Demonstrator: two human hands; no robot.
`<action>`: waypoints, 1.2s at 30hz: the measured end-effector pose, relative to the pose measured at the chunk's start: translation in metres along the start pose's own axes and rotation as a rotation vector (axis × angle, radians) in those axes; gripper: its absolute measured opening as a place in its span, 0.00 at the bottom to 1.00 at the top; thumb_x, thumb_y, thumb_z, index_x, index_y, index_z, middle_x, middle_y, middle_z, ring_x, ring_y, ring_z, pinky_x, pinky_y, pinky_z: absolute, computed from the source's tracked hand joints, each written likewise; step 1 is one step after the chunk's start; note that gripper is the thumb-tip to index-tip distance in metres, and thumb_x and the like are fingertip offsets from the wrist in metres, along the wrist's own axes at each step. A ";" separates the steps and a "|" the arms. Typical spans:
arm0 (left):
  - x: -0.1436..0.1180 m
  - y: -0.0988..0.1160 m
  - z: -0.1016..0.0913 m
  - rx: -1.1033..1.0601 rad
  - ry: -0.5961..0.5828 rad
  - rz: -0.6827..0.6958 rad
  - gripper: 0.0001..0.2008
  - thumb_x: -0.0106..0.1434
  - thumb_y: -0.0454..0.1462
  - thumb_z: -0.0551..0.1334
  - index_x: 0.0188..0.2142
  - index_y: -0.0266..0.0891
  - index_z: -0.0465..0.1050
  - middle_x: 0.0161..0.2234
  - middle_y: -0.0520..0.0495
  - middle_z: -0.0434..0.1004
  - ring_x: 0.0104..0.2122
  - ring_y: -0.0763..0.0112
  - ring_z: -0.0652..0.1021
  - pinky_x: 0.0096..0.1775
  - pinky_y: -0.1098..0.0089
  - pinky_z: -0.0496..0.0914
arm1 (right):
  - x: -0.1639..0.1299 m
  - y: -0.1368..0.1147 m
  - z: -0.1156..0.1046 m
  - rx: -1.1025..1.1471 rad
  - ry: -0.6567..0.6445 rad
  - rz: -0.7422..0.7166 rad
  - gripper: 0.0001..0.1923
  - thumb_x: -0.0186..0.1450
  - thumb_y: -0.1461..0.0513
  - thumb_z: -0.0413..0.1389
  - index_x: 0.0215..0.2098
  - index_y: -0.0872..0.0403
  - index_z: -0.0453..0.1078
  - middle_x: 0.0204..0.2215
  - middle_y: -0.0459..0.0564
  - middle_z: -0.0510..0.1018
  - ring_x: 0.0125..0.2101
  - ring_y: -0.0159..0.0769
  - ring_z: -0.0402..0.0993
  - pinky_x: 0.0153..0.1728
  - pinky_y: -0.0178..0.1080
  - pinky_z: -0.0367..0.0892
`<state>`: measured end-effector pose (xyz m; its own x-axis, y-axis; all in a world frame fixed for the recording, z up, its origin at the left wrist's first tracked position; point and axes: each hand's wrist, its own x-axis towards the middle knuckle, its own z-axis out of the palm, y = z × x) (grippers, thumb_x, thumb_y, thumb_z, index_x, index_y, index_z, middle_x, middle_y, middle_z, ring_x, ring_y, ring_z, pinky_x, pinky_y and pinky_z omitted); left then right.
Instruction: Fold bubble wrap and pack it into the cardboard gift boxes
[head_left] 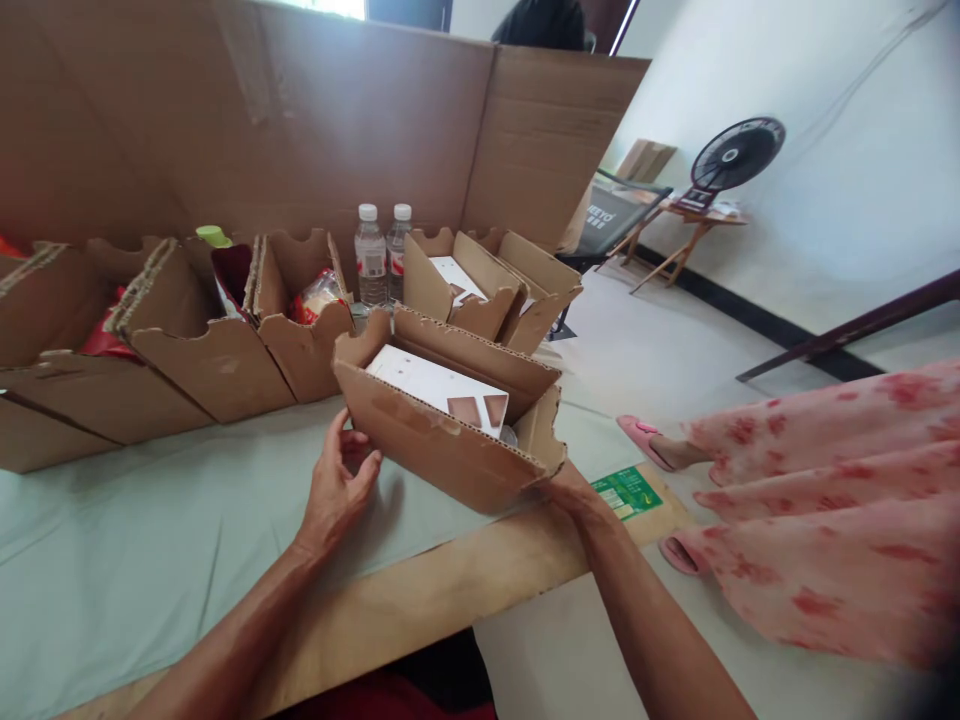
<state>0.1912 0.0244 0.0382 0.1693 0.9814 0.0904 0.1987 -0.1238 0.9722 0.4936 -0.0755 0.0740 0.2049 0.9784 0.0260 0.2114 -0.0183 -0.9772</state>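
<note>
The left hand (pixel 341 490), thumb and fingers parted, is at one end of a cardboard bin (pixel 442 450) above the pale cloth (pixel 247 500); the right hand (pixel 566 490) (mostly hidden, grip unclear) meets the other end.

Hazy glare above; soft shadows

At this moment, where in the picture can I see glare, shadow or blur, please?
Head view, top: hazy glare on the tall cardboard panel; head view, middle: a soft shadow on the pale cloth, between the left hand and the box beside it; head view, lower right: a dark blur in the corner, past the floral garment.
</note>
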 end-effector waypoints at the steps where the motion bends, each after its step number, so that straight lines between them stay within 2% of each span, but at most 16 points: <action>1: 0.000 -0.002 0.005 -0.026 -0.027 0.010 0.45 0.61 0.48 0.65 0.73 0.38 0.52 0.52 0.37 0.77 0.49 0.57 0.80 0.54 0.54 0.75 | 0.001 0.001 0.005 -0.007 -0.017 0.011 0.37 0.49 0.39 0.72 0.50 0.49 0.77 0.44 0.56 0.86 0.45 0.53 0.82 0.48 0.49 0.80; 3: 0.000 -0.005 0.013 -0.075 -0.098 0.032 0.51 0.59 0.51 0.67 0.75 0.38 0.47 0.63 0.31 0.72 0.60 0.51 0.77 0.61 0.50 0.72 | -0.001 0.005 0.017 -0.047 -0.009 0.021 0.33 0.49 0.40 0.72 0.44 0.51 0.77 0.37 0.54 0.86 0.39 0.49 0.82 0.41 0.47 0.80; 6: -0.001 -0.007 0.015 -0.119 -0.296 0.105 0.51 0.59 0.53 0.70 0.75 0.40 0.52 0.75 0.31 0.57 0.73 0.44 0.62 0.71 0.46 0.61 | -0.006 0.012 0.035 -0.134 0.071 0.019 0.28 0.53 0.41 0.71 0.40 0.52 0.76 0.35 0.52 0.85 0.35 0.45 0.80 0.38 0.45 0.77; 8: -0.003 -0.008 0.012 -0.124 -0.416 0.155 0.50 0.61 0.55 0.70 0.75 0.42 0.53 0.78 0.34 0.48 0.77 0.43 0.53 0.74 0.45 0.53 | -0.009 0.012 0.045 -0.194 0.130 0.016 0.26 0.56 0.43 0.70 0.40 0.52 0.75 0.37 0.53 0.85 0.36 0.44 0.79 0.38 0.45 0.76; 10: -0.005 -0.008 0.006 -0.119 -0.464 0.170 0.49 0.63 0.56 0.69 0.76 0.44 0.52 0.79 0.36 0.45 0.77 0.43 0.50 0.74 0.43 0.51 | -0.010 0.008 0.054 -0.258 0.171 0.011 0.24 0.57 0.45 0.70 0.40 0.52 0.75 0.37 0.52 0.84 0.35 0.43 0.79 0.38 0.44 0.75; 14: -0.009 -0.010 0.000 -0.111 -0.482 0.158 0.49 0.64 0.55 0.69 0.77 0.43 0.52 0.79 0.36 0.46 0.77 0.42 0.51 0.74 0.41 0.50 | 0.001 -0.001 0.069 -0.369 0.226 0.005 0.23 0.57 0.46 0.67 0.40 0.53 0.75 0.34 0.50 0.83 0.30 0.40 0.75 0.32 0.41 0.73; 17: -0.010 -0.012 0.000 -0.106 -0.478 0.143 0.49 0.63 0.53 0.69 0.77 0.41 0.52 0.78 0.34 0.47 0.77 0.42 0.52 0.74 0.41 0.51 | 0.022 -0.008 0.080 -0.514 0.253 0.021 0.24 0.60 0.46 0.65 0.45 0.55 0.75 0.36 0.52 0.84 0.27 0.38 0.74 0.30 0.40 0.71; 21: -0.010 -0.014 0.002 -0.145 -0.431 0.064 0.50 0.63 0.50 0.68 0.77 0.37 0.48 0.77 0.30 0.50 0.75 0.41 0.58 0.72 0.41 0.57 | 0.072 -0.020 0.094 -0.727 0.240 0.048 0.24 0.62 0.49 0.65 0.50 0.55 0.75 0.42 0.55 0.86 0.35 0.42 0.81 0.36 0.40 0.72; 23: -0.010 -0.016 0.003 -0.170 -0.398 0.030 0.50 0.62 0.49 0.68 0.77 0.36 0.47 0.77 0.28 0.51 0.74 0.41 0.60 0.71 0.40 0.58 | 0.097 -0.028 0.098 -0.765 0.236 0.057 0.21 0.64 0.50 0.65 0.47 0.56 0.76 0.40 0.58 0.86 0.40 0.47 0.82 0.39 0.41 0.71; 25: -0.011 -0.017 0.004 -0.190 -0.374 0.015 0.50 0.62 0.48 0.68 0.76 0.36 0.48 0.76 0.27 0.53 0.73 0.41 0.62 0.71 0.39 0.58 | 0.114 -0.034 0.100 -0.802 0.238 0.066 0.16 0.67 0.51 0.63 0.41 0.56 0.77 0.37 0.59 0.86 0.39 0.49 0.83 0.40 0.42 0.70; 28: -0.011 -0.019 0.004 -0.216 -0.363 0.009 0.48 0.61 0.47 0.68 0.75 0.37 0.52 0.74 0.28 0.58 0.72 0.42 0.64 0.71 0.38 0.58 | 0.113 -0.040 0.104 -0.833 0.230 0.044 0.13 0.70 0.54 0.59 0.34 0.54 0.77 0.33 0.57 0.85 0.38 0.48 0.83 0.39 0.42 0.69; 31: -0.010 -0.022 0.004 -0.241 -0.350 -0.004 0.46 0.61 0.47 0.68 0.73 0.37 0.56 0.72 0.28 0.63 0.71 0.43 0.67 0.71 0.40 0.60 | 0.092 -0.046 0.113 -0.814 0.152 -0.038 0.10 0.70 0.57 0.59 0.34 0.53 0.78 0.32 0.53 0.85 0.35 0.43 0.82 0.40 0.41 0.71; 33: -0.009 -0.024 0.006 -0.260 -0.334 -0.020 0.44 0.61 0.47 0.68 0.72 0.36 0.57 0.70 0.28 0.65 0.69 0.44 0.69 0.70 0.40 0.60 | 0.079 -0.057 0.124 -0.777 0.090 -0.118 0.08 0.69 0.59 0.58 0.40 0.51 0.80 0.35 0.50 0.86 0.37 0.40 0.82 0.44 0.39 0.73; 36: -0.006 -0.026 0.008 -0.288 -0.318 -0.044 0.41 0.61 0.48 0.68 0.70 0.37 0.62 0.68 0.30 0.69 0.67 0.46 0.72 0.69 0.41 0.63 | 0.078 -0.087 0.149 -0.682 0.020 -0.312 0.20 0.71 0.60 0.55 0.60 0.49 0.75 0.39 0.47 0.86 0.38 0.36 0.81 0.48 0.38 0.74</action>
<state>0.1924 0.0208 0.0112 0.4651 0.8850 0.0205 -0.0575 0.0071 0.9983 0.3488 0.0336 0.1301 0.0545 0.9554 0.2902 0.8065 0.1292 -0.5769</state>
